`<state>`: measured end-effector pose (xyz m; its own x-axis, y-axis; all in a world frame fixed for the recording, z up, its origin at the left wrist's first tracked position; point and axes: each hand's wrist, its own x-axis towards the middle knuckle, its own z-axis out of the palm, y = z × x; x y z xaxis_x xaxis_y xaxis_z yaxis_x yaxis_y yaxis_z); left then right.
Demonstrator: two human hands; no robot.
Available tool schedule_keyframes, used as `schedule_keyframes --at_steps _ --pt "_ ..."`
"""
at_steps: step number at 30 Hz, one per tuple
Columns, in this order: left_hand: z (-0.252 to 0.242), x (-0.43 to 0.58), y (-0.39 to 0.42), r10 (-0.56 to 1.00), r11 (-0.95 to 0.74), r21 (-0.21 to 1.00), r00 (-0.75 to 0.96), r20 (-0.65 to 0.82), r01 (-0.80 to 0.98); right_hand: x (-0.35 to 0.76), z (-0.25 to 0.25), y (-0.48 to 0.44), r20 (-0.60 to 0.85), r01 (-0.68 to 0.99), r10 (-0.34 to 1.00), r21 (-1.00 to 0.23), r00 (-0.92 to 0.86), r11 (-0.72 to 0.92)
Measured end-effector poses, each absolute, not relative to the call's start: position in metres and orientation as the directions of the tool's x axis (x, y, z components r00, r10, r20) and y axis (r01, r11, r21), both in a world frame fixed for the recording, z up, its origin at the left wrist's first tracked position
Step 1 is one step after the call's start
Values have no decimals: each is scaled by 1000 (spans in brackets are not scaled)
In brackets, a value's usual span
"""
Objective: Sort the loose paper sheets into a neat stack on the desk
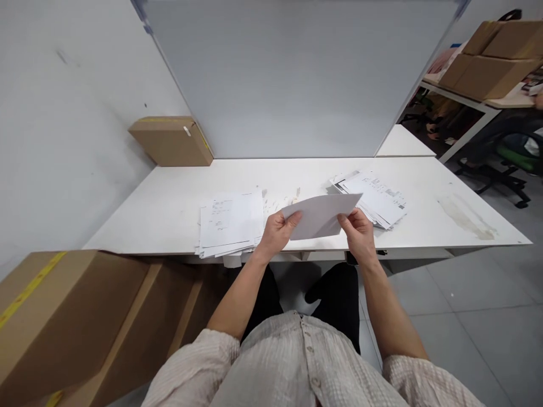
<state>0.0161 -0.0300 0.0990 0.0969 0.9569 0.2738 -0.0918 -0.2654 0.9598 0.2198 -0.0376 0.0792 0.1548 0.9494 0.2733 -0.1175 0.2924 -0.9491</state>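
Both hands hold one folded white sheet of paper point(319, 215) above the near edge of the white table point(169, 203). My left hand point(276, 233) pinches its left edge, thumb on top. My right hand point(357, 232) pinches its right lower edge. A stack of printed papers point(231, 223) lies on the table just left of my left hand. A second, fanned pile of printed papers point(377, 198) lies behind and to the right of my right hand.
A small cardboard box point(172, 140) sits at the table's back left against a grey divider panel point(297, 79). Large cardboard boxes point(72, 316) stand on the floor at my left. Another table with boxes point(494, 56) and a green chair point(515, 152) are at far right.
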Motion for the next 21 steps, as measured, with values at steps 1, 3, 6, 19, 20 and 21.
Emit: schedule_keyframes --at_steps 1,3,6,19,20,21 --pt "97 17 -29 951 -285 954 98 293 -94 219 75 -36 286 -122 942 -943 174 309" --pt "85 19 -26 949 -284 955 112 293 -88 216 62 -32 289 -143 939 -937 185 317" --pt "64 18 -20 961 -239 968 120 248 -78 215 42 -28 259 -170 953 -943 157 285" --pt "69 20 -22 963 -234 964 107 248 -123 211 39 -28 227 35 951 -974 209 224" --pt "69 21 -21 963 -234 963 106 248 -131 210 38 -27 225 23 954 -974 198 225" --pt "68 21 -19 963 -232 963 105 247 -135 210 38 -26 221 8 958 -975 185 224"
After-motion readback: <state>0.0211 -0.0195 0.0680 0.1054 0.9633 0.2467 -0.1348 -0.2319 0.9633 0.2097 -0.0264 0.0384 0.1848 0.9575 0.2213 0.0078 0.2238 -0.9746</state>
